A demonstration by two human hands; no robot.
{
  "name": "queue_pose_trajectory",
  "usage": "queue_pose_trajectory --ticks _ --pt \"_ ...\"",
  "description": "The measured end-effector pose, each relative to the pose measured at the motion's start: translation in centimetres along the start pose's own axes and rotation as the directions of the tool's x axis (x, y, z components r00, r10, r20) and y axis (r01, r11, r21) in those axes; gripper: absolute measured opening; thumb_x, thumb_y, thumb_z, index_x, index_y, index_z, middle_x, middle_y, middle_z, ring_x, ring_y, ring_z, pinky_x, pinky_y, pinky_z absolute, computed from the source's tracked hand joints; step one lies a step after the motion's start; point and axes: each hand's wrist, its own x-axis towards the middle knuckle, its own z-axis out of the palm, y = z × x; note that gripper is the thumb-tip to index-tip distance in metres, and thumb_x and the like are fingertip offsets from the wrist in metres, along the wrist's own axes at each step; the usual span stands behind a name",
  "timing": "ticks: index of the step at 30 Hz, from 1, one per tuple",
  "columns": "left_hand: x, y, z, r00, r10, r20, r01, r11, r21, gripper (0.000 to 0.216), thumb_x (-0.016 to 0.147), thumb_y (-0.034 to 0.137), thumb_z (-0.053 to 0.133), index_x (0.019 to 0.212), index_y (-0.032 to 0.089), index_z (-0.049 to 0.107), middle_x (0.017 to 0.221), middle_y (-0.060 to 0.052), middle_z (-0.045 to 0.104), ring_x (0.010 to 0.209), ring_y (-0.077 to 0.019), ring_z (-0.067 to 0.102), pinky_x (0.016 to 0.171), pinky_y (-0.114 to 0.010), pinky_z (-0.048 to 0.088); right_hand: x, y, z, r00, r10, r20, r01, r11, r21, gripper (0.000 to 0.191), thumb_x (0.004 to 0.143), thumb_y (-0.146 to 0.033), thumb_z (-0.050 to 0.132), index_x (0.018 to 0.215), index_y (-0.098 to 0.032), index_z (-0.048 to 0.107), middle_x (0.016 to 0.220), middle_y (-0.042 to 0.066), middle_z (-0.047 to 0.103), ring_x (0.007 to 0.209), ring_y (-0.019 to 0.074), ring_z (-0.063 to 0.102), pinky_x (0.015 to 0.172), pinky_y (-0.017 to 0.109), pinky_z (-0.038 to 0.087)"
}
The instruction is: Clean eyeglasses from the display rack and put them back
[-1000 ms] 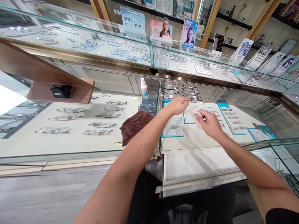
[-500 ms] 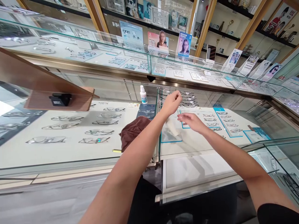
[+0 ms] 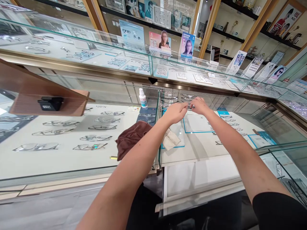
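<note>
My left hand (image 3: 177,112) reaches over the right-hand display case, its fingers drawn together in a pinch. Close beside it, nearly touching, my right hand (image 3: 199,105) has its fingers bent and pinched too. Both are at the rows of eyeglasses (image 3: 169,95) at the back of the case; what the fingertips hold, if anything, is too small to make out. A crumpled beige cloth (image 3: 171,140) lies below my left wrist, partly over a blue-edged board (image 3: 180,143). Beyond my hands' near side sits a white blue-edged panel (image 3: 198,124).
Left of my forearm are a brown cloth (image 3: 131,137), a white spray bottle (image 3: 143,98) and several eyeglasses (image 3: 96,138) under glass. A wooden stand (image 3: 50,103) rises at the left. Glass edges and a divider (image 3: 158,134) border the cases. An open drawer (image 3: 192,179) is in front of me.
My right hand has moved up and forward to meet my left, and its fingers have closed. My left hand has lowered slightly. The beige cloth now lies nearer the divider. The view has shifted slightly.
</note>
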Motion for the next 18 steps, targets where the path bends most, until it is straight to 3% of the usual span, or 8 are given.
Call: queue_pose_trajectory --ticks 7,12,15,18 --pt "0.0 -0.1 0.0 1.0 0.007 0.002 -0.007 1.0 0.024 0.015 0.089 0.022 0.039 0.081 0.024 0.051 0.073 -0.006 0.06 0.072 -0.0266 0.054 0.064 -0.035 0.028 -1.1 -0.7 -0.1 0.998 0.052 -0.037 -0.053 0.999 -0.011 0.022 0.087 -0.007 0.062 0.083 -0.02 0.079 0.101 0.012 0.08 0.112 0.0304 0.058 0.103 0.045 0.038" --pt "0.0 -0.2 0.0 1.0 0.009 0.004 -0.009 1.0 0.024 0.014 0.089 0.023 0.039 0.08 0.024 0.049 0.071 -0.006 0.059 0.071 -0.026 0.053 0.064 -0.035 0.028 -6.3 -1.4 -3.4 0.998 0.058 -0.031 -0.056 0.996 0.067 0.019 0.087 -0.011 0.062 0.088 -0.019 0.079 0.101 0.01 0.079 0.108 0.0285 0.063 0.1 0.042 0.042" --pt "0.1 -0.3 0.2 1.0 0.027 0.009 -0.027 0.999 0.017 0.014 0.09 0.025 0.039 0.079 0.024 0.048 0.073 -0.006 0.059 0.071 -0.0257 0.053 0.065 -0.035 0.029 -11.4 -2.9 -6.6 0.996 -0.073 0.06 0.054 0.962 0.269 0.017 0.086 -0.013 0.063 0.087 -0.021 0.078 0.099 0.006 0.079 0.103 0.0259 0.067 0.095 0.038 0.047" --pt "0.2 -0.5 0.3 0.999 0.043 0.015 -0.043 0.999 0.007 0.016 0.091 0.028 0.039 0.08 0.024 0.05 0.075 -0.007 0.059 0.074 -0.0263 0.053 0.067 -0.035 0.031 -16.8 -5.6 -9.5 0.93 -0.273 0.245 0.125 0.864 0.487 0.018 0.085 -0.014 0.064 0.087 -0.024 0.08 0.097 0.003 0.08 0.095 0.022 0.071 0.088 0.034 0.052"
